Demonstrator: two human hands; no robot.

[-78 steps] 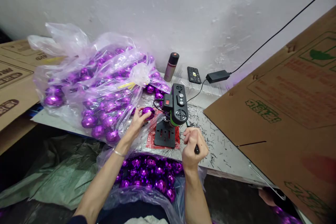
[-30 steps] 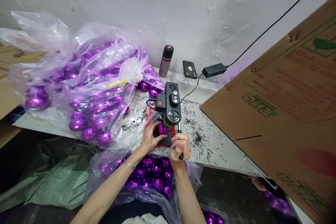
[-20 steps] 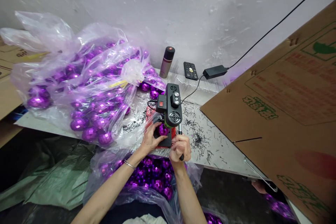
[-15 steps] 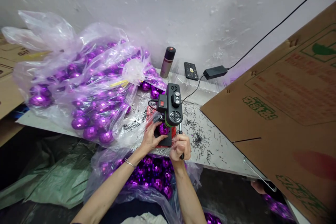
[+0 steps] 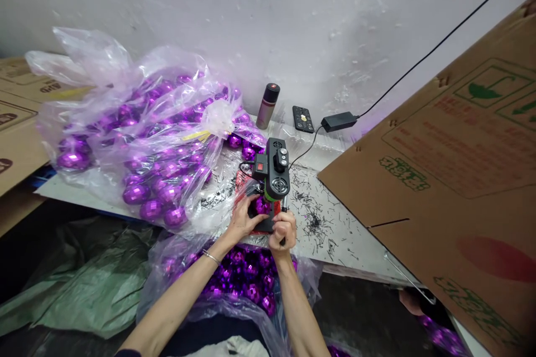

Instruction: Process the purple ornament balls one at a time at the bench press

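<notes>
A shiny purple faceted ball ornament sits under the head of a small black bench press machine. My left hand is closed on this ball from the left, thumb in front and fingers behind. My right hand is wrapped around the machine's black lever handle, most of which the fingers hide. The machine has a red switch and stands on a red sheet. Below my wrists, an open clear bag of purple balls lies close to my body.
Big clear bags of purple balls cover the table's left side. Behind the machine are a spray can, a phone and a power adapter. Black bits litter the tabletop. A large carton stands at right.
My right hand has shifted slightly left with the lever handle, which now shows less of its length. My left hand stays on the ball. The camera view has tilted a little.
</notes>
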